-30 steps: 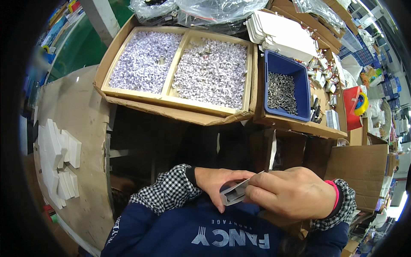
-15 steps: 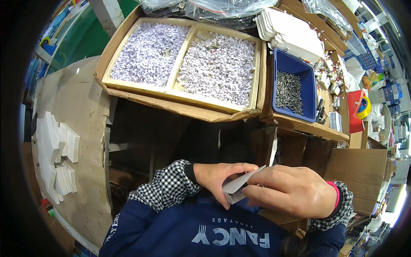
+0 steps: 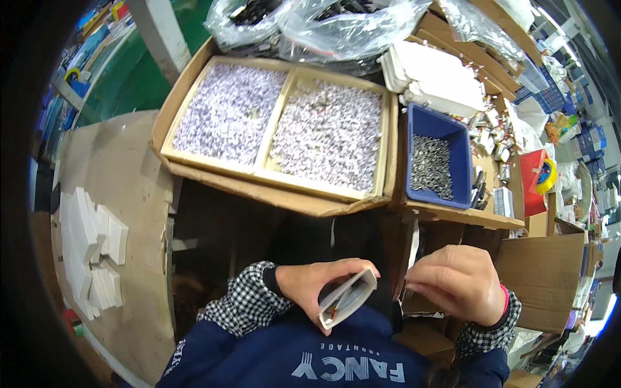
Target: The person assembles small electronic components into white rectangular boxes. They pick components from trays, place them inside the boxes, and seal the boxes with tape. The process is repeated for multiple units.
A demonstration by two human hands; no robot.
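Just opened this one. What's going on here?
A person's left hand grips an open white casing, with a small reddish bit inside. The right hand is apart from it, fingers bunched; whether they hold anything is unclear. Beyond the hands are a two-part tray of small white pieces and a blue bin of small metal parts.

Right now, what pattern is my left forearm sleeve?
The left forearm sleeve has black and white checks, clearest in the head view.
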